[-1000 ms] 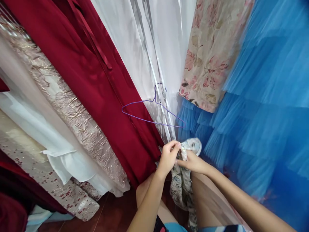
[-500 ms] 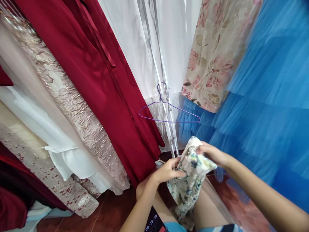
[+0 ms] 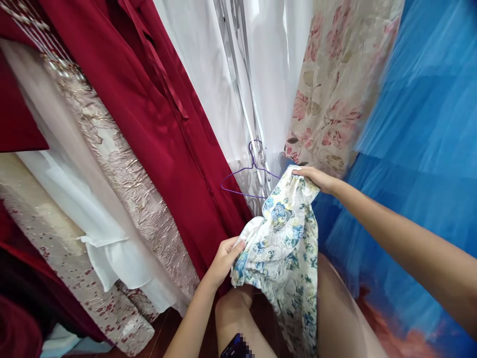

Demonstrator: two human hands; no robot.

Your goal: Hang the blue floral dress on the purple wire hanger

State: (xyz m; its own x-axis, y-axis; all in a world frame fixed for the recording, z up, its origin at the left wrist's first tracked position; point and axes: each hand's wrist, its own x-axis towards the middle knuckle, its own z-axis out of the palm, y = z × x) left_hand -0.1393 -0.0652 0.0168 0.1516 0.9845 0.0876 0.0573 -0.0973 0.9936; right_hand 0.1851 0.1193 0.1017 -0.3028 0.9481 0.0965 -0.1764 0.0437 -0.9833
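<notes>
A white floral dress with blue and green flowers is stretched between my two hands, its lower part draping down between my knees. My left hand pinches its upper left edge, thumb on top. At the upper right corner of the same edge, my right hand grips the cloth with its fingers partly hidden. Just behind the dress hangs a bare purple wire hanger, whose right end is covered by the fabric.
Long garments hang all around: a dark red one, a pink textured one, a white one, a pink-flowered one and a blue tulle one. Pale ribbons dangle behind the hanger. A phone lies on my leg.
The bunched dress has been spread open and raised. My left hand has moved left and my right hand up, so they are farther apart. The dress now overlaps the hanger's right side.
</notes>
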